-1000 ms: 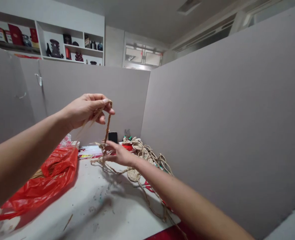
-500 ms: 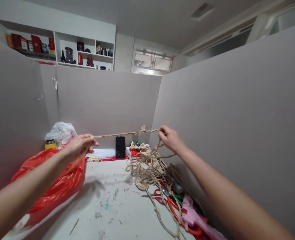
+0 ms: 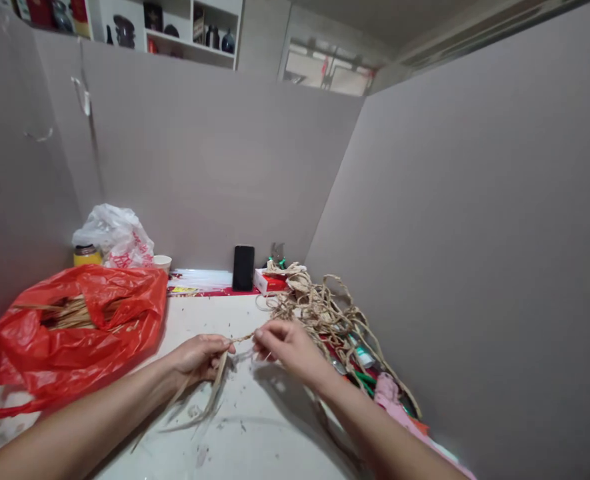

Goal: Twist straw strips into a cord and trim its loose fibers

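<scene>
My left hand (image 3: 202, 357) is closed in a pinch on a twisted straw cord (image 3: 242, 338), with loose flat fibres (image 3: 219, 387) hanging below its fingers towards the table. A short way to the right, my right hand (image 3: 282, 343) pinches the same cord between thumb and fingers. Only a short stretch of cord shows between the two hands. Beyond the right hand lies a tangled heap of finished cord (image 3: 319, 307), and part of a strand runs under the right forearm.
At the left lies a red plastic bag (image 3: 99, 363) with dry straw (image 3: 72, 312) inside. Along the back stand a white plastic bag (image 3: 117, 230), a yellow jar (image 3: 87, 256), a paper cup (image 3: 162, 263) and a black phone (image 3: 243, 268). A pink tool (image 3: 389, 393) lies right. Grey panels (image 3: 199, 147) enclose the table.
Both hands have come down and drawn close together; the long taut cord between them is now short. Loose fibres now hang from the left hand. The view has tilted downward.
</scene>
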`<state>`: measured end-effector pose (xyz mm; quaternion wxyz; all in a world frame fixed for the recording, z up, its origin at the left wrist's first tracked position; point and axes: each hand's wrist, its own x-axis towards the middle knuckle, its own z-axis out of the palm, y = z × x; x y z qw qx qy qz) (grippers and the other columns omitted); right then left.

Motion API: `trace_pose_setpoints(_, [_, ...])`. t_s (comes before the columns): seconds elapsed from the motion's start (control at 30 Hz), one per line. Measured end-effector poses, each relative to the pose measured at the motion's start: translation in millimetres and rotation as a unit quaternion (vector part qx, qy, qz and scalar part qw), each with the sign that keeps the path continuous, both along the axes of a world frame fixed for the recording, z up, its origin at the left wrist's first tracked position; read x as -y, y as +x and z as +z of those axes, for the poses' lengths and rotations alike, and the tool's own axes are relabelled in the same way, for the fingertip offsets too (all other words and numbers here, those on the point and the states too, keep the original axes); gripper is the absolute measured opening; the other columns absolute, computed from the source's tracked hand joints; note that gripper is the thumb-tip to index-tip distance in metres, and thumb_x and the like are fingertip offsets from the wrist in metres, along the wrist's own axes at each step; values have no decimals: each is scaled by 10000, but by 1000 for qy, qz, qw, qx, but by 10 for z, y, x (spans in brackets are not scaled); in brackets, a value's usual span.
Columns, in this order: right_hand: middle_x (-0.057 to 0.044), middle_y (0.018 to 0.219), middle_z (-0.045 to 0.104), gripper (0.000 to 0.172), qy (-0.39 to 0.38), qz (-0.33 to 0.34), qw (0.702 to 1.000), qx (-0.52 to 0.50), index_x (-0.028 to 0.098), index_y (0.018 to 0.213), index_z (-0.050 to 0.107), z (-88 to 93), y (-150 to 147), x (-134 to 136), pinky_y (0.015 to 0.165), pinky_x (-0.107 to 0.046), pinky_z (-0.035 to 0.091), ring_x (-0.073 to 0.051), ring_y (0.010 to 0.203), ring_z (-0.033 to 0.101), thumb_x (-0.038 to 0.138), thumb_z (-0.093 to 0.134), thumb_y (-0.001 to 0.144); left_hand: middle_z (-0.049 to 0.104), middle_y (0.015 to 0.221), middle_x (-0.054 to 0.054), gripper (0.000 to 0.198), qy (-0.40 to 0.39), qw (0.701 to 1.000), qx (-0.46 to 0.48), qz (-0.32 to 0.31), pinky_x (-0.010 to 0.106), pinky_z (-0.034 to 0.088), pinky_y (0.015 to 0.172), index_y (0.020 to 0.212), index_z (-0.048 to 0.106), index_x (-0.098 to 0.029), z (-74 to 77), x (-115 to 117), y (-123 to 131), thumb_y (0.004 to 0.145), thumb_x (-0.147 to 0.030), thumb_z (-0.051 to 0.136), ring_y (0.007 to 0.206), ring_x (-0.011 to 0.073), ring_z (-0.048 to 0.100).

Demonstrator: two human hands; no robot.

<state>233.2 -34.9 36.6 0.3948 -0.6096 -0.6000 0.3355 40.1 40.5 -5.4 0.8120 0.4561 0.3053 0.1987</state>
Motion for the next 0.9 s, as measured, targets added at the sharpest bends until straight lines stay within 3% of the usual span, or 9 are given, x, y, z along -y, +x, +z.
trace_pose_setpoints(0.13, [-72, 729, 671, 436, -96, 36, 989, -109, 168, 747, 615, -399, -352, -51, 506, -251, 487, -151, 596, 628, 581, 485, 793, 375, 544, -63, 325, -34, 999, 27, -21, 160, 149, 433, 766, 610, -110, -28, 32, -7, 636, -373, 748, 441, 25, 249])
trace_pose_setpoints(0.2, [-75, 819, 668, 423, -109, 3, 976, -188, 182, 816, 604, -501, -382, -109, 514, -241, 497, -141, 638, 626, 595, 527, 771, 343, 530, -71, 314, -40, 999, 32, -16, 168, 123, 424, 760, 614, -105, -41, 15, -2, 645, -370, 737, 434, 26, 229])
trace_pose_setpoints(0.3, [-52, 793, 635, 404, -91, -69, 964, -241, 201, 843, 593, -544, -319, -245, 478, -228, 480, -113, 568, 569, 588, 583, 729, 338, 527, -74, 301, -41, 999, 28, 6, 179, 84, 408, 741, 604, -108, -73, -7, 12, 639, -361, 732, 420, 23, 215])
trace_pose_setpoints(0.47, [-17, 535, 530, 372, -59, -75, 990, -104, 185, 670, 604, -404, -13, -519, 351, -244, 357, -118, 391, 429, 534, 519, 769, 333, 516, -85, 273, -8, 997, 16, 79, 184, 73, 386, 718, 569, -141, -121, -34, 16, 643, -371, 696, 400, 23, 203])
trace_pose_setpoints(0.53, [-30, 509, 531, 347, -19, -78, 996, -24, 185, 600, 597, -288, 139, -583, 393, -283, 383, -149, 409, 452, 483, 535, 766, 329, 502, -89, 262, 10, 994, 9, 112, 183, 86, 378, 703, 560, -147, -122, -62, 7, 641, -369, 684, 398, 26, 204])
trace_pose_setpoints(0.63, [-82, 803, 653, 212, 75, -78, 991, 82, 191, 780, 662, -126, 286, -612, 672, -355, 470, -218, 684, 581, 377, 563, 754, 327, 464, -92, 255, 38, 989, -1, 140, 184, 105, 371, 684, 561, -149, -114, -108, -4, 642, -371, 678, 387, 32, 205])
trace_pose_setpoints(0.73, [-76, 1091, 644, 308, 110, -11, 982, 155, 231, 951, 681, -71, 281, -638, 839, -348, 425, -234, 882, 589, 245, 646, 645, 321, 445, -94, 286, 70, 987, -8, 147, 189, 125, 371, 681, 574, -149, -135, -136, 4, 650, -415, 676, 379, 37, 204])
trace_pose_setpoints(0.8, [-62, 976, 679, 249, 107, 34, 976, 188, 232, 841, 696, -88, 225, -696, 801, -324, 427, -225, 836, 602, 192, 659, 598, 329, 436, -90, 311, 93, 984, -14, 151, 196, 156, 374, 677, 585, -150, -168, -145, 16, 653, -448, 671, 374, 46, 228])
trace_pose_setpoints(0.9, [-45, 691, 642, 26, 117, 41, 970, 209, 204, 655, 637, -98, 112, -826, 710, -316, 416, -209, 698, 584, 192, 616, 646, 396, 433, -68, 340, 124, 979, -24, 161, 207, 238, 413, 669, 599, -141, -191, -145, 31, 648, -474, 666, 384, 65, 326])
